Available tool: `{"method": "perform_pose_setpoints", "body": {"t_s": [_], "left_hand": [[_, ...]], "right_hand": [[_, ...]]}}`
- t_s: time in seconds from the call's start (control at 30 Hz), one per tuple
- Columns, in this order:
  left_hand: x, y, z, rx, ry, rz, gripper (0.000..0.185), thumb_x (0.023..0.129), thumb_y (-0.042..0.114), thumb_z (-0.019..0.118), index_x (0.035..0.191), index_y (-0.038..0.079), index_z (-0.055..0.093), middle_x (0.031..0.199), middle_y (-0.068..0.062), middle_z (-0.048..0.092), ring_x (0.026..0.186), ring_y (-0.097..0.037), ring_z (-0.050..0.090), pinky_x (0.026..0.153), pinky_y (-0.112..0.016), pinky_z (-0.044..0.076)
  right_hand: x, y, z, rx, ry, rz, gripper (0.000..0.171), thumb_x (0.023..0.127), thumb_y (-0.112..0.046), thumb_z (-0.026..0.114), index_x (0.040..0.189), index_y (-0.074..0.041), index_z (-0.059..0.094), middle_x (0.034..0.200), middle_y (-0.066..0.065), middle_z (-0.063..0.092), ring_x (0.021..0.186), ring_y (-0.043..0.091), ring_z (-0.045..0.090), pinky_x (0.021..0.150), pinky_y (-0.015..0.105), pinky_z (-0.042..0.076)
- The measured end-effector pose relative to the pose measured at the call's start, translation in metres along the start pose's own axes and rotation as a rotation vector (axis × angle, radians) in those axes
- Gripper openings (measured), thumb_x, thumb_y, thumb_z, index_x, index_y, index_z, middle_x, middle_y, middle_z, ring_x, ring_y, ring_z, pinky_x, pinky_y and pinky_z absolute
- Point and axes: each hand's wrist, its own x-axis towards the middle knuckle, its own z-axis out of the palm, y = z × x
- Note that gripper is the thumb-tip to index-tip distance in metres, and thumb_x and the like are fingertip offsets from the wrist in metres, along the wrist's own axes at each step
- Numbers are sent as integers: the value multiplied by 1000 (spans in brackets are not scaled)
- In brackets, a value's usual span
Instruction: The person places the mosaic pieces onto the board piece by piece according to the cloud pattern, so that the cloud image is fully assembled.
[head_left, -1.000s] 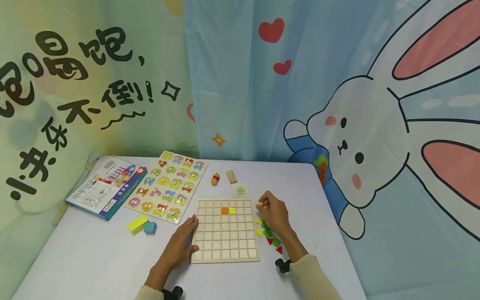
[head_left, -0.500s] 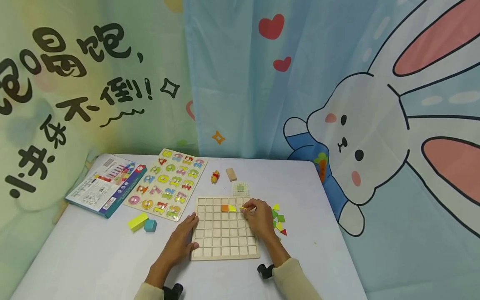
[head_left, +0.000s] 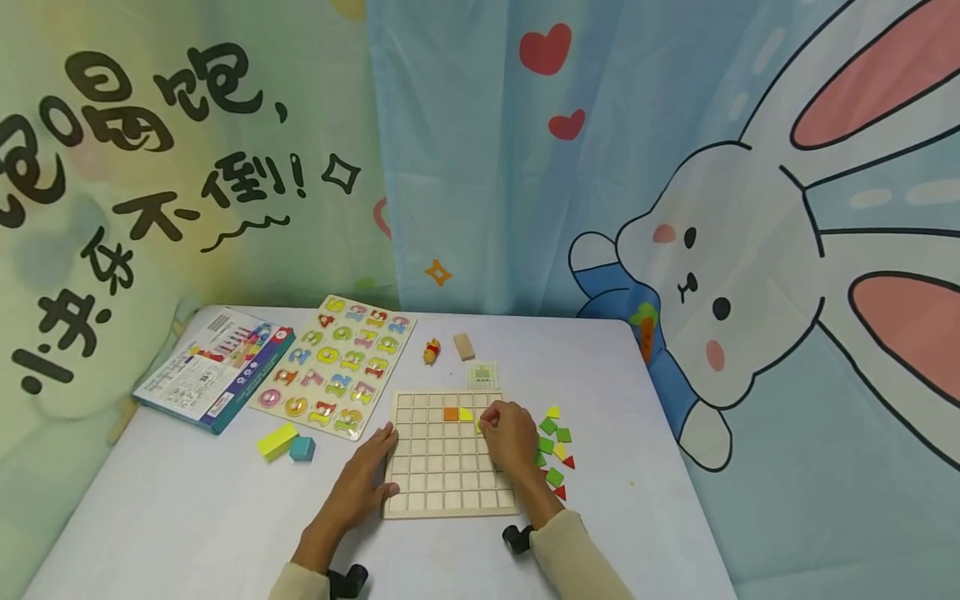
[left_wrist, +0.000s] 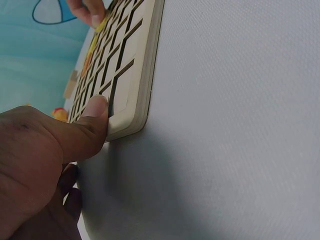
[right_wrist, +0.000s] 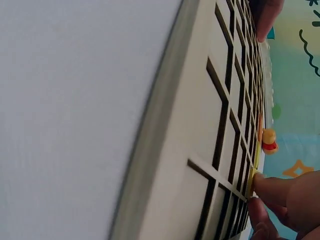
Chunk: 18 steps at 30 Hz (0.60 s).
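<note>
A wooden grid board [head_left: 442, 483] lies on the white table, with an orange square [head_left: 450, 413] and a yellow piece [head_left: 466, 414] set in its second row. My right hand [head_left: 506, 437] is over the board's right part and pinches a small yellow piece [right_wrist: 250, 182] against a cell just right of the set pieces. My left hand [head_left: 367, 477] lies flat at the board's left edge, its thumb [left_wrist: 97, 107] pressing on the rim of the board [left_wrist: 142, 75]. The right fingertips [left_wrist: 87, 11] show at the far end in the left wrist view.
Several loose green, yellow and red pieces [head_left: 555, 442] lie right of the board. Behind it are a small card [head_left: 483, 375], a wooden block [head_left: 464, 347] and a bear figure [head_left: 431, 352]. To the left are a number puzzle [head_left: 337, 367], a box [head_left: 213, 367], and yellow [head_left: 276, 442] and teal [head_left: 302, 448] blocks.
My right hand has carried the yellow piece from the pile at the right onto the board, then lowered it next to the set pieces. The left hand has stayed put.
</note>
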Motion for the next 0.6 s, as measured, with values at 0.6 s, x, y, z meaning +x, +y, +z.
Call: {"method": "perform_pose_setpoints", "body": {"t_s": [0.6], "left_hand": [[0,1,1,17,1,-10,85,82,-2,86,157,-3,46,170,-19,40,158,-43,35,129,-58,31]], "right_hand": [[-1,11,-24,75,-122,13,7,86,-14,88,91,-16,83,78,-3,73,71,10,63,61,27,48]]}}
